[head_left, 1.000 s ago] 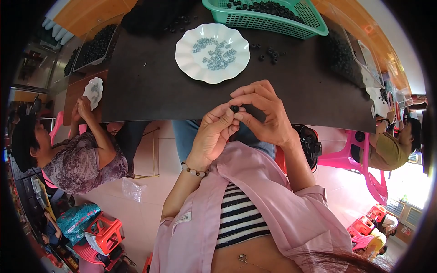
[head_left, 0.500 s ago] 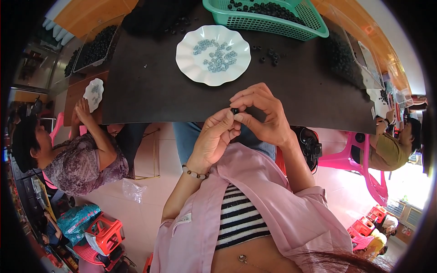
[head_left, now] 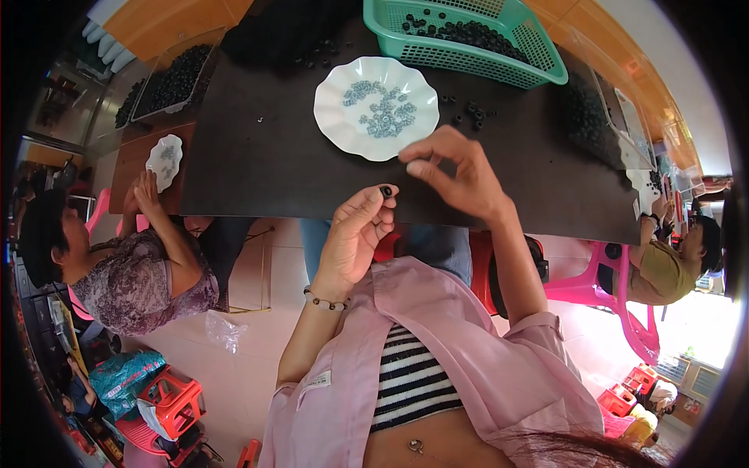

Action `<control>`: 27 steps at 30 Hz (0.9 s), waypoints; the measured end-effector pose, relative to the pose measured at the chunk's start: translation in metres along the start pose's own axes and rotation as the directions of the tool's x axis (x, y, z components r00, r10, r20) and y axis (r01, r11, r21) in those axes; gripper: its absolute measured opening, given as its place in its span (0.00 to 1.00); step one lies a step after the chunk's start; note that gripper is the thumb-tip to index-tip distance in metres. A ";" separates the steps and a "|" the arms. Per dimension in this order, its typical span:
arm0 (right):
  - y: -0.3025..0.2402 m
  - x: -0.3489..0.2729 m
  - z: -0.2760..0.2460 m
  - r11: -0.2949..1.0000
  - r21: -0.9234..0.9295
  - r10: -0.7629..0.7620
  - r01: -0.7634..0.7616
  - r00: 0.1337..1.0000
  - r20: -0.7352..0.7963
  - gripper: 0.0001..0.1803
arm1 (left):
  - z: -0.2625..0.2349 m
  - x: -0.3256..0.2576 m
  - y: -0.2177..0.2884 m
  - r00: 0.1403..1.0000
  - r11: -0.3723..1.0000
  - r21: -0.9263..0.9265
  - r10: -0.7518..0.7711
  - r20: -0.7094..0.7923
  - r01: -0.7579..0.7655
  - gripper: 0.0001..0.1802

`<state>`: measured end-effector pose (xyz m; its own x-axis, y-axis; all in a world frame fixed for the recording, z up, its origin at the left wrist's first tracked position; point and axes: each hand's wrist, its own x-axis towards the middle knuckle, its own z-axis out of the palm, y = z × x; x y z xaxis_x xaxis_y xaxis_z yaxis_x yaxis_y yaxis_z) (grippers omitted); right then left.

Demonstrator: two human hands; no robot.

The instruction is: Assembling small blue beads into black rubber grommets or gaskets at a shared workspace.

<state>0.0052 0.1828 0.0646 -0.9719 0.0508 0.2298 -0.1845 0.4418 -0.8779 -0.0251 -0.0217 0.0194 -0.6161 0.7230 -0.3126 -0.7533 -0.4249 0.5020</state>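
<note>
In the head view a dark brown worktop (head_left: 257, 148) spans the upper half of the picture, its near edge running just above the person's lap. On it, near the middle, sits a white scalloped plate (head_left: 334, 86) holding a loose heap of small pale blue-grey rings (head_left: 380, 109). Behind the plate, at the far edge, stands a green plastic basket (head_left: 484, 62) filled with small black parts, and a few more black rings (head_left: 468, 115) lie scattered on the worktop between plate and basket. A clear tray (head_left: 168, 78) of dark parts rests at the far left, and a second small white plate (head_left: 165, 160) lies on a reddish-brown stretch of the worktop in front of a co-worker (head_left: 133, 265) in a patterned top, whose hands rest by it.

The left hand (head_left: 355, 234) is raised just before the worktop's near edge, thumb and forefinger pinched on a small black ring (head_left: 385, 191) at the fingertips; a bead bracelet circles the wrist. The right hand (head_left: 456, 175) hovers just beside it, over the worktop's edge below the scalloped plate, with forefinger and thumb drawn together; whether anything lies between them cannot be told.

Below the worktop the floor (head_left: 257, 343) is pale tile. A pink plastic chair (head_left: 601, 288) stands at the right beside another seated person in a yellow top (head_left: 663, 273), and red plastic stools (head_left: 168, 402) and a crumpled clear bag (head_left: 225, 331) sit at the lower left.
</note>
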 end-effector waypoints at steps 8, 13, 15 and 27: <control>0.030 0.055 -0.003 0.901 -0.426 -0.101 0.083 0.995 -0.020 0.08 | -0.015 0.004 0.010 0.994 0.995 -0.087 0.034 -0.105 -0.043 0.15; 0.042 0.070 0.007 0.825 -0.553 -0.135 0.115 0.991 0.004 0.04 | -0.016 0.005 0.009 0.996 1.000 -0.017 0.021 -0.085 -0.023 0.15; 0.047 0.072 0.011 0.806 -0.579 -0.150 0.120 0.989 -0.004 0.05 | -0.014 0.004 0.010 0.997 1.000 -0.015 0.015 -0.079 -0.017 0.15; 0.060 0.075 0.021 0.776 -0.625 -0.127 0.081 0.991 -0.029 0.03 | -0.013 0.001 0.012 0.999 1.000 0.000 0.004 -0.049 -0.004 0.15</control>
<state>-0.0820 0.1941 0.0198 -0.9360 0.0201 0.3515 -0.1308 0.9070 -0.4003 -0.0380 -0.0328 0.0148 -0.6301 0.6933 -0.3498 -0.7506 -0.4283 0.5031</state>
